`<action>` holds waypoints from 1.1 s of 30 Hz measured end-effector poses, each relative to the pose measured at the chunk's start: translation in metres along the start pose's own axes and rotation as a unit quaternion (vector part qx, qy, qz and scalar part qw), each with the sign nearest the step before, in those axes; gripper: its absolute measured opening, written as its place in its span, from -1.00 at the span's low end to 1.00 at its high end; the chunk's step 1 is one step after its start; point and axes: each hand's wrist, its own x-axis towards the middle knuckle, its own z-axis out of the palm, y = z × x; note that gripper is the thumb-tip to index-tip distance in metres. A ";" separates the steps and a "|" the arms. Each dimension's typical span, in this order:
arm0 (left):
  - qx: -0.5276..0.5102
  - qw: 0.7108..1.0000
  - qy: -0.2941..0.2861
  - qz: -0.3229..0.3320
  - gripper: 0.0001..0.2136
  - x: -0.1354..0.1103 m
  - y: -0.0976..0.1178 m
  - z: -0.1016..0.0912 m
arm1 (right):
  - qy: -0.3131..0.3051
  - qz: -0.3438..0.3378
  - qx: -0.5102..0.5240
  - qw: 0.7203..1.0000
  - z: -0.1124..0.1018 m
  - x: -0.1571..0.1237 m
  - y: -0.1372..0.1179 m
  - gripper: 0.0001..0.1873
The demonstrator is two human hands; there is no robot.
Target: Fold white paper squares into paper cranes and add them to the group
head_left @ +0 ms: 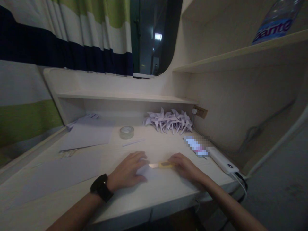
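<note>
My right hand [185, 166] is closed around a yellow utility knife [165, 164], its bare blade pointing left. My left hand [130, 170], with a black watch on the wrist, has its thumb and fingers around a small piece of white paper [143, 170]. The blade tip is close to the paper's right side; whether they touch I cannot tell, as this area is blurred. Beyond the hands, a thin white paper stick [133, 142] lies near a roll of clear tape [126, 132].
Several white paper pinwheels [168, 120] are heaped at the back. Paper sheets [86, 133] lie at the left. A lit phone [196, 146] and a white power bank [223, 160] with cables are on the right. A bottle [276, 24] stands on the upper shelf.
</note>
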 end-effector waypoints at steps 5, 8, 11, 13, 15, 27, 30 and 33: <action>-0.002 1.000 0.005 0.003 -0.49 0.000 -0.001 0.001 | -0.011 -0.018 0.027 0.999 0.003 0.003 -0.003 -0.66; 0.001 1.000 -0.003 -0.003 -0.51 0.000 -0.001 0.002 | -0.021 -0.019 0.039 0.999 0.003 0.003 -0.007 -0.67; 0.008 1.000 -0.024 -0.012 -0.56 -0.003 -0.001 0.003 | -0.032 -0.015 0.049 0.998 0.000 0.004 -0.011 -0.67; 0.014 0.999 -0.043 -0.022 -0.61 -0.005 -0.001 0.003 | -0.039 -0.013 0.056 0.998 -0.003 0.004 -0.012 -0.66; 0.020 0.997 -0.063 -0.031 -0.60 -0.008 -0.001 0.003 | -0.052 -0.013 0.061 0.997 -0.007 0.006 -0.012 -0.68; 0.057 0.992 -0.094 -0.063 -0.53 -0.027 -0.001 0.020 | -0.024 -0.029 -0.016 0.999 0.014 0.010 -0.036 -0.65; 0.053 0.992 -0.094 -0.067 -0.55 -0.028 -0.001 0.021 | -0.017 -0.026 -0.025 0.999 0.018 0.009 -0.039 -0.74; 0.051 0.992 -0.094 -0.069 -0.57 -0.027 0.000 0.020 | -0.012 -0.016 -0.017 1.000 0.016 0.003 -0.038 -0.75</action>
